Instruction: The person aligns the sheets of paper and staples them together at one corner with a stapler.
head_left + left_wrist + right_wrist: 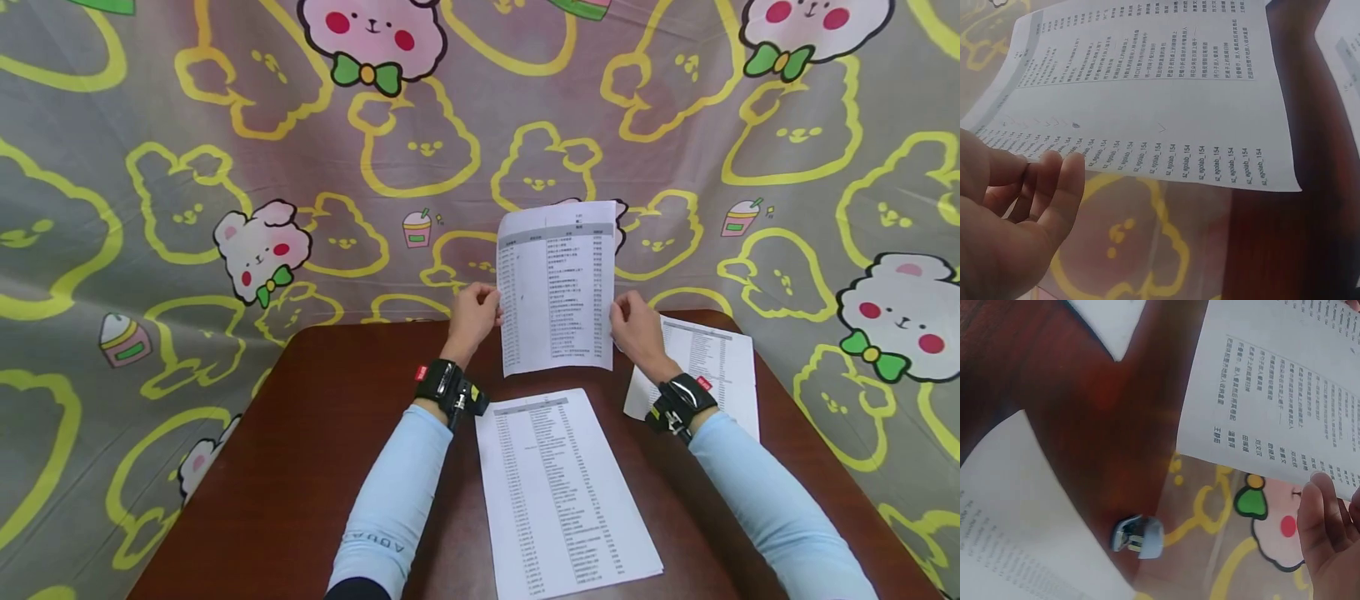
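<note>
Held upright above the far part of the dark brown surface [322,450]: a printed sheet [557,287] covered in rows of small text, top edge curling slightly backward. Gripped on its left edge by the left hand [472,315], thumb in front and fingers [1063,187] curled behind the paper; pinched on its right edge by the right hand [636,327], fingertips [1319,487] pressed at the margin. Directly below, lying flat on the surface between the two forearms: a second printed page [562,492]. Off to the right, partly under the right wrist: a third page [712,367]. Near the far edge of the surface, in the right wrist view: a small blue stapler [1139,536]. Behind and around everything: a grey cloth [225,167] with yellow bunny outlines and pink bears.
</note>
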Motion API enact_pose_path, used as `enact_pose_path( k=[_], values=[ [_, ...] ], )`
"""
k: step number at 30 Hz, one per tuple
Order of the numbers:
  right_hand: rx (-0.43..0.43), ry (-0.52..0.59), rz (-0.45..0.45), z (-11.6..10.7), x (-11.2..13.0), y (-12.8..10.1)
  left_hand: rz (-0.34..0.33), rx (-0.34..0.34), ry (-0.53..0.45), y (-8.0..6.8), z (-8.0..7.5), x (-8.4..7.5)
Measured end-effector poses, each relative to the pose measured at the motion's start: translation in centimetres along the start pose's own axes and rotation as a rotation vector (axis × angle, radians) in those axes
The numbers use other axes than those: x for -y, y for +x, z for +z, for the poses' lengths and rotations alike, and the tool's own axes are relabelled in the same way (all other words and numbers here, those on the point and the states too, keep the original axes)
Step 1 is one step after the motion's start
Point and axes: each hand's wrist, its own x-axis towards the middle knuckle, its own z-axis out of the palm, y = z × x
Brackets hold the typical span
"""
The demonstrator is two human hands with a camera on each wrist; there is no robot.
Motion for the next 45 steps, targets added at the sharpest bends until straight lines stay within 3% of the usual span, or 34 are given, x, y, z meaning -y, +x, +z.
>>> enact_pose_path(
  k=[6,12,16,22,29,35,45],
  values=[
    [-0.019,-0.005,-0.031,-0.6,1.3,0.3,0.021,-0.002,0.051,-0.2,-1.1,-0.9],
    [-0.005,0.012,-0.038,-1.3,2.3,0.3,0.016,0.024,0.028,-0.6,-2.7,-1.8],
    [0.011,0.056,-0.033,-1.9,3.2,0.4,0.048,0.039,0.013,-0.7,-3.8,-2.5],
    [0.026,0.092,-0.041,-2.9,4.6,0.7,0.088,0.021,0.068,-0.8,-5.2,-3.3],
    [0.083,0.079,-0.043,-3.9,5.4,0.7,0.133,0.01,0.15,-1.3,-6.3,-3.5],
    [0.125,0.09,-0.035,-4.6,6.0,0.7,0.163,0.038,0.128,-1.5,-7.2,-4.0],
    [0.258,0.156,-0.061,-5.7,6.2,1.2,0.112,0.084,0.136,-1.5,-8.5,-3.8]
  ],
)
